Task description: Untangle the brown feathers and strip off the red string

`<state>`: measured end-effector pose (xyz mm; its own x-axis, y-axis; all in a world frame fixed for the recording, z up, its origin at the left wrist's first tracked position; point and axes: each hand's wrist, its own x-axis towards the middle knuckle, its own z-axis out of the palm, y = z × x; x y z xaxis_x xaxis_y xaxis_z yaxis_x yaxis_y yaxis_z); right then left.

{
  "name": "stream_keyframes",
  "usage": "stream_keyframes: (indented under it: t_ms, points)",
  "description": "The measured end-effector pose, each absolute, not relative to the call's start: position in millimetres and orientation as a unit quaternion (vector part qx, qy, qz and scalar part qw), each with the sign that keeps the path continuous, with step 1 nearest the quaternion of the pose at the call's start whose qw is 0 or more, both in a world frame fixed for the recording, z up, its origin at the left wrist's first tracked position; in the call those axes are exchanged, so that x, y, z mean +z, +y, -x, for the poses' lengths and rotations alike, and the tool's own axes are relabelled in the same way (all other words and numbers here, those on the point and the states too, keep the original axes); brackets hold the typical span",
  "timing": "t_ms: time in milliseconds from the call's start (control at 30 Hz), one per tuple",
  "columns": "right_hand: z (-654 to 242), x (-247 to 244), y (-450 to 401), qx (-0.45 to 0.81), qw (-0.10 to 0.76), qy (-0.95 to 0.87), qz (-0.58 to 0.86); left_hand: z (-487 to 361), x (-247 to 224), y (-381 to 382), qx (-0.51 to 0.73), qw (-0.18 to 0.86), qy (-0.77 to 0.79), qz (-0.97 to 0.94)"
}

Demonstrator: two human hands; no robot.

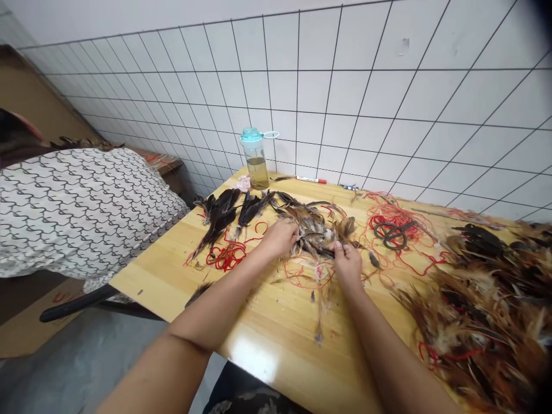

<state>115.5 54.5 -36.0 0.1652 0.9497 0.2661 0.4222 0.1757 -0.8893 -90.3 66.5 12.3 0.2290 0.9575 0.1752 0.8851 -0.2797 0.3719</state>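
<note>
A loose pile of brown and black feathers [313, 225] lies on the wooden table [267, 310] between my hands. My left hand [282, 236] is at the pile's left edge, its fingers curled together against the feathers; what they pinch is hidden. On the right side of the pile, my right hand [346, 260] has its thumb and finger pressed together on feathers. Loops of thin red string [307, 276] lie just in front of the pile. Dark feather bundles [221, 215] rest to the left, beside a tangle of red string [226, 256].
Black scissors [394, 236] lie on red string at the right. A large feather heap [487, 305] covers the table's right end. At the back stand a bottle [257, 167] and, lying flat, a marker [310, 180]. A person in patterned cloth [86, 207] is at the left.
</note>
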Motion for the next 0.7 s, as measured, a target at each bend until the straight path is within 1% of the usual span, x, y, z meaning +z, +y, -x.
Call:
stream_keyframes:
  t_ms: [100,200,300,367,500,700]
  points:
    - [-114.8,-38.4,55.1,0.267,0.482,-0.598,0.582,94.9,12.5,61.9,0.235,0.106,0.580,-0.773]
    - [-111.4,-39.2,54.5,0.258,0.476,-0.616,0.573,98.7,15.1,53.5,0.296,0.157,0.562,-0.757]
    - [-107.1,-38.0,52.4,0.235,0.481,-0.646,0.544,97.9,18.7,46.2,0.312,0.216,0.547,-0.746]
    - [-104.8,-36.6,50.6,0.212,0.486,-0.666,0.525,95.6,20.8,43.4,0.314,0.228,0.532,-0.752]
    - [-102.2,-33.7,46.8,0.175,0.479,-0.700,0.500,90.5,22.6,40.5,0.302,0.193,0.489,-0.795]
    - [-98.8,-32.8,41.8,0.118,0.444,-0.743,0.488,84.5,24.2,33.9,0.255,0.091,0.441,-0.856]
